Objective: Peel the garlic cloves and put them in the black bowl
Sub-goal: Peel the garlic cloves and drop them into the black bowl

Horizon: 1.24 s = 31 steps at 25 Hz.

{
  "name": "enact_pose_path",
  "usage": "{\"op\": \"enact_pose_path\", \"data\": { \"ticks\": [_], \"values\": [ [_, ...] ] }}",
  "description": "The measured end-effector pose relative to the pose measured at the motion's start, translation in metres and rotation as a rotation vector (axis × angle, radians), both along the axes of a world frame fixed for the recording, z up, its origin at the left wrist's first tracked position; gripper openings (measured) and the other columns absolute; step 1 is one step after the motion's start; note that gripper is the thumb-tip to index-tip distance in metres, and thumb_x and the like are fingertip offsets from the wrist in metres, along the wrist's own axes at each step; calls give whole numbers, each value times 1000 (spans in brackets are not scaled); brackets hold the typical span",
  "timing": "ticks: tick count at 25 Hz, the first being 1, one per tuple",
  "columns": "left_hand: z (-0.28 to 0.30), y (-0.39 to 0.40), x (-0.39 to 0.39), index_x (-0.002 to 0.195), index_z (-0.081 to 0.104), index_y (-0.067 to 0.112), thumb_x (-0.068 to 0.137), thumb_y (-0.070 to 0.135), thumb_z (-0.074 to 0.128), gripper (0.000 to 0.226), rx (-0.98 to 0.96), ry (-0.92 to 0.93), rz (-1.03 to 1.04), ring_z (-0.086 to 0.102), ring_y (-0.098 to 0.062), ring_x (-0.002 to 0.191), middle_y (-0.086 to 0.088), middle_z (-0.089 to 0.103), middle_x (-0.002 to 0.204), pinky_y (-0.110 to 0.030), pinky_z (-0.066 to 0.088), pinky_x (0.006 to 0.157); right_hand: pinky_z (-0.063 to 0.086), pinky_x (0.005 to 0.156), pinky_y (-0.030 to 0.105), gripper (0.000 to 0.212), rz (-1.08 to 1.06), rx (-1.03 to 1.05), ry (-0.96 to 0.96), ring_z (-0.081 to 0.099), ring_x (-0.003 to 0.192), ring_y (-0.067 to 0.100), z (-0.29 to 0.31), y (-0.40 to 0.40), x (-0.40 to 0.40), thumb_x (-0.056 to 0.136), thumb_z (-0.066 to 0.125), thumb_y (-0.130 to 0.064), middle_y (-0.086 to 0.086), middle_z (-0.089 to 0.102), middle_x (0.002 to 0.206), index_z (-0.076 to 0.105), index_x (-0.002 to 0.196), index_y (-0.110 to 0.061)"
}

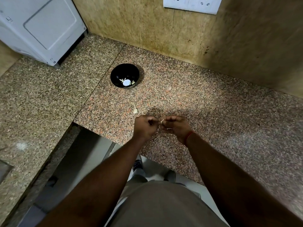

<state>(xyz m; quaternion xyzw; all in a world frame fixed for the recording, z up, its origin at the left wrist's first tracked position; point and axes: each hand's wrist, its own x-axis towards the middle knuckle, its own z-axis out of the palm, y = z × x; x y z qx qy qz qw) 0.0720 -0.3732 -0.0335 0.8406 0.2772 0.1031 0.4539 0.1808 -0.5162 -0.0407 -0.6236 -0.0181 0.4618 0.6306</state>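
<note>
My left hand and my right hand meet above the front of the granite counter, fingers curled. Between their fingertips they pinch a small pale garlic clove. A strip of pale skin shows under my right fingers. Another unpeeled clove lies on the counter just beyond my left hand. Farther back stands the black bowl, with a few pale peeled cloves and a bright glare spot inside it.
The speckled granite counter runs into a corner with tan stone walls. A white appliance stands at the back left. A socket plate is on the wall. The counter's front edge drops to the floor by my feet.
</note>
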Motion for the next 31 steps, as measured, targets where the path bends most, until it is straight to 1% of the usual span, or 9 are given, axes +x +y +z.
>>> {"op": "enact_pose_path", "data": {
  "ticks": [2, 4, 7, 11, 14, 18, 24, 28, 31],
  "values": [
    [4, 1, 1, 83, 81, 16, 84, 5, 78, 11, -42, -37, -24, 71, -6, 70, 10, 76, 78, -17, 54, 68, 63, 80, 47, 24, 16, 17, 0, 69, 82, 25, 1, 0, -1, 91, 68, 3, 18, 73, 98, 70, 115, 7],
    [6, 2, 0, 82, 81, 15, 83, 4, 77, 11, -73, -28, -13, 72, -8, 72, 8, 76, 79, -21, 56, 70, 64, 75, 41, 25, 21, 41, 2, 71, 81, 23, 7, 3, -2, 92, 66, 5, 16, 74, 98, 70, 117, 5],
    [10, 2, 0, 81, 80, 12, 84, 1, 76, 12, -131, -1, 16, 74, -14, 75, 4, 77, 79, -27, 60, 73, 62, 69, 33, 28, 17, 71, -17, 73, 82, 25, 14, 7, -4, 93, 65, 7, 22, 73, 103, 67, 121, 8],
    [14, 3, -1, 80, 79, 14, 84, 6, 79, 9, -141, 26, 57, 75, -19, 73, 3, 77, 77, -38, 63, 71, 63, 70, 36, 19, -7, 75, -83, 72, 79, 26, 17, 10, -4, 90, 68, 7, 22, 74, 96, 70, 109, 5],
    [18, 0, -1, 83, 79, 12, 83, 5, 79, 6, -152, 53, 95, 75, -15, 73, 3, 77, 78, -34, 63, 71, 63, 67, 35, 15, -11, 106, -90, 71, 75, 27, 21, 9, -5, 88, 68, 10, 19, 74, 89, 72, 100, 2],
    [22, -7, 1, 83, 78, 10, 83, 3, 79, 7, -185, 60, 140, 75, -14, 74, 1, 77, 80, -27, 61, 71, 64, 67, 36, 22, -1, 101, -113, 71, 81, 35, 22, 5, -4, 83, 70, 15, 29, 73, 101, 73, 103, 6],
    [28, -14, 7, 84, 77, 11, 85, 0, 77, 10, -230, 37, 159, 74, -14, 76, 0, 77, 81, -22, 59, 69, 65, 73, 40, 25, -10, 111, -111, 72, 84, 34, 25, -3, -1, 80, 77, 11, 23, 75, 101, 74, 103, 3],
    [26, -17, 9, 85, 74, 11, 87, 3, 76, 9, -231, 58, 152, 74, -19, 77, -2, 76, 83, -33, 62, 71, 61, 82, 52, 24, -1, 107, -138, 71, 89, 38, 22, -6, 1, 82, 76, 9, 22, 75, 103, 76, 103, -2],
    [24, -18, 11, 84, 73, 12, 88, 3, 74, 9, -231, 56, 153, 70, -17, 72, -2, 74, 81, -31, 58, 66, 62, 79, 50, 22, -1, 102, -158, 70, 87, 37, 23, -6, 1, 86, 72, 9, 23, 75, 102, 76, 104, -2]
  ]
}}
